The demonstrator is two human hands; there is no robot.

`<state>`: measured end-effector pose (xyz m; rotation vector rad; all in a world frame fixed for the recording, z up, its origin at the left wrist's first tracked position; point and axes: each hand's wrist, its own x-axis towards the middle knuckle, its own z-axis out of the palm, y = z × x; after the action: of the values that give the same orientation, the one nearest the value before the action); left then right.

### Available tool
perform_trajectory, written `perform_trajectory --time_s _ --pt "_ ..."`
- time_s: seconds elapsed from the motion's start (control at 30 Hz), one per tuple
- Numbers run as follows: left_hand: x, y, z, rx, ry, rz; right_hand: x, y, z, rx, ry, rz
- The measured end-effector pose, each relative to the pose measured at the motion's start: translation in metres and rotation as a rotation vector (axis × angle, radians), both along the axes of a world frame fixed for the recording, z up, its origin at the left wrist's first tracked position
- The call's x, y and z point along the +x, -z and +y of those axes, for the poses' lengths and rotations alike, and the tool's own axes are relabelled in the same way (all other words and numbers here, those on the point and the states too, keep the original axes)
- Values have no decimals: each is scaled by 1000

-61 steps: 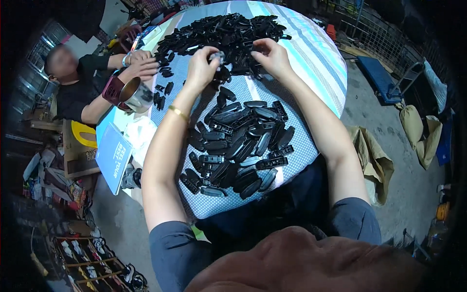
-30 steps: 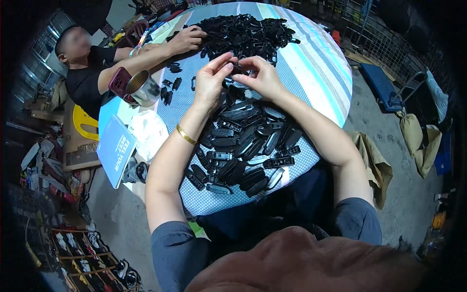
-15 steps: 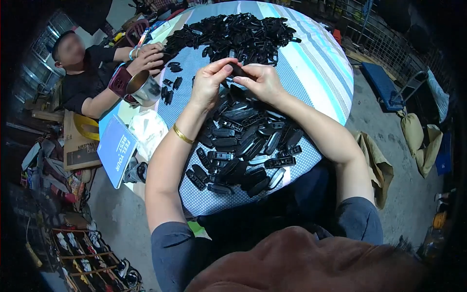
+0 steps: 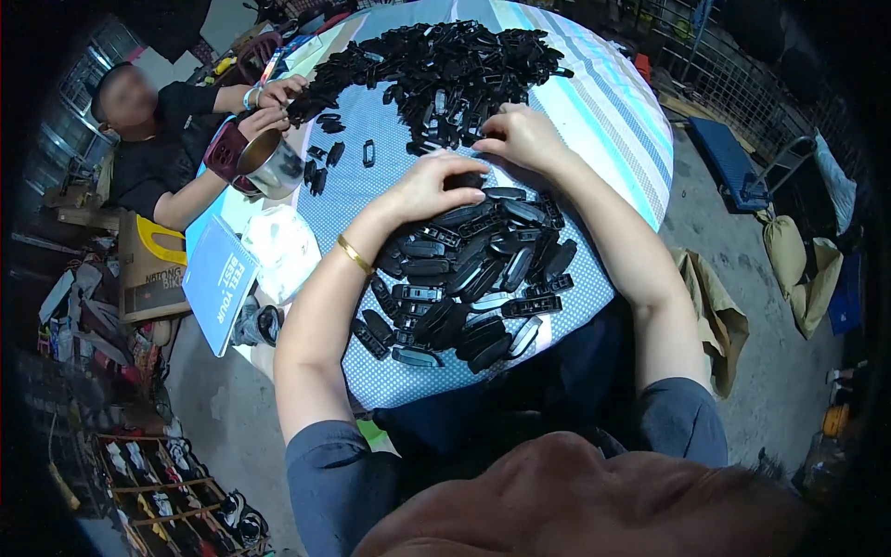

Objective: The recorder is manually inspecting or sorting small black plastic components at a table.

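Note:
My left hand (image 4: 432, 192) is over the far edge of the near heap of black plastic parts (image 4: 455, 255). Its thumb and fingers curve round one dark, oblong plastic part (image 4: 470, 180). My right hand (image 4: 524, 139) is at the near edge of the far pile of black parts (image 4: 445, 74). Its thumb and forefinger are apart, with no part plainly between them; the other fingertips are partly hidden. The near heap mixes smooth oval shells and slotted frames. One small frame (image 4: 368, 153) lies alone on the patterned tablecloth (image 4: 603, 121).
Across the table at left, a person's hands (image 4: 274, 107) are at the far pile's edge. A metal mug (image 4: 269, 165), a clear plastic bag (image 4: 281, 251) and a blue notebook (image 4: 218, 283) stand or lie along the left side. A blue platform trolley (image 4: 729, 162) is on the floor at right.
My hands have parted from the dark part they held together. The left came back to the near heap; the right moved to the far pile. The other person's hands shifted slightly left.

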<state>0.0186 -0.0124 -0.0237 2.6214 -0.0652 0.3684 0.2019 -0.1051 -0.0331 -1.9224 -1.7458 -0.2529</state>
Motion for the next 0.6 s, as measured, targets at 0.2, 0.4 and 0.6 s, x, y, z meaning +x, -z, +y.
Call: perform_trajectory --time_s 0.2,0.4,0.6 --pt "-1 -10 -16 -260 125 262 -7 14 8 63 21 -53" --pt "5 -33 27 -723 -194 217 2 3 5 38 54 87" --pt "67 -5 95 -257 -725 41 -7 -1 4 10 123 199"
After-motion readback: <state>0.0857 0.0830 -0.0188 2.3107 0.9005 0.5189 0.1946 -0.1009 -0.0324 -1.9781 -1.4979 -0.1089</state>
